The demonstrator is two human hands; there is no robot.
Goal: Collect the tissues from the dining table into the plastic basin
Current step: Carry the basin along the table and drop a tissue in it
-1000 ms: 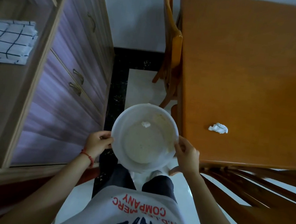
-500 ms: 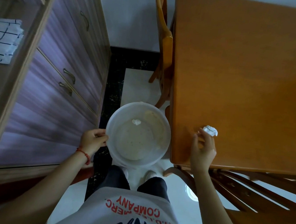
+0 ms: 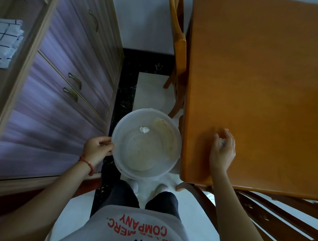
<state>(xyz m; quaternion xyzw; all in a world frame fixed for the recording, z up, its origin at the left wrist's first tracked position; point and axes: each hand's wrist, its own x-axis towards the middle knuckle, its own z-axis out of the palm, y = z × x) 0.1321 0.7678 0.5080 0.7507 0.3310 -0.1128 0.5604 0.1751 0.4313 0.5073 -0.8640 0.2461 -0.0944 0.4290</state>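
Note:
A round white plastic basin hangs beside the left edge of the orange dining table. My left hand grips its left rim. One small crumpled white tissue lies inside near the far wall. Over the table's near left corner, my right hand is curled around a crumpled white tissue, of which only a sliver shows between the fingers.
A purple-fronted cabinet with metal handles stands on the left, a checked cloth on its top. A wooden chair stands at the table's left side, another chair at the near edge. My feet are on the tiled floor below the basin.
My right hand let go of the basin's rim, reached onto the table and closed on the tissue, then drew it back toward the table's corner. The left hand keeps holding the basin.

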